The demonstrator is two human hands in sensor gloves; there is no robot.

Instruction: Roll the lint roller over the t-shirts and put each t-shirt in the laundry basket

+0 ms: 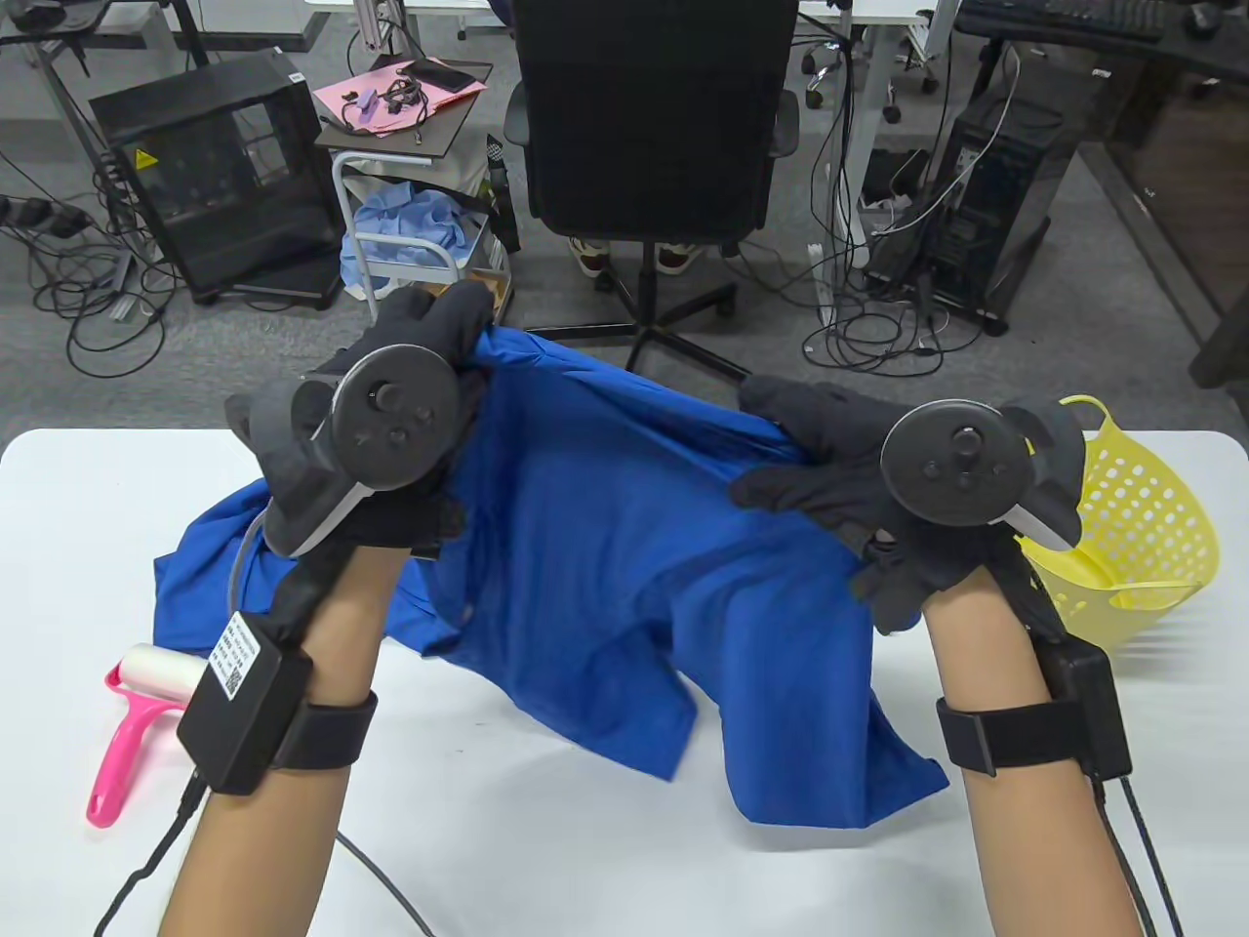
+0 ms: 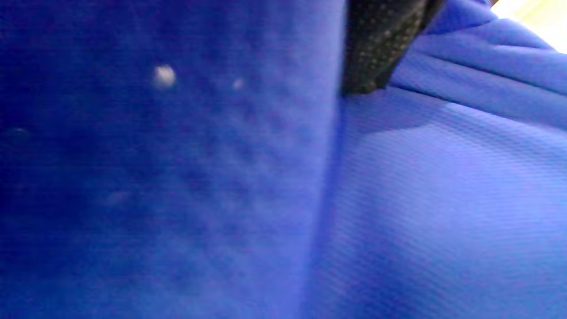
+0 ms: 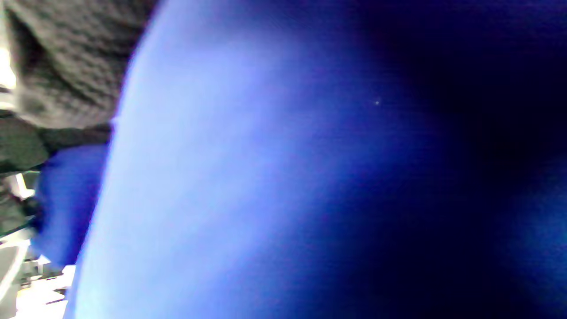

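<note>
- Around the blue t-shirt (image 1: 605,547): bare white table (image 1: 546,859) lies in front of it.
- To its right, the yellow laundry basket (image 1: 1151,527) blocks.
- To its left-front, the pink lint roller (image 1: 132,727) lies.

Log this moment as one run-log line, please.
left hand: grips blue t-shirt | right hand: grips t-shirt | lint roller: on table | basket: right

White table (image 1: 546,859): t-shirt (image 1: 605,547), roller (image 1: 132,717), basket (image 1: 1151,527)
</note>
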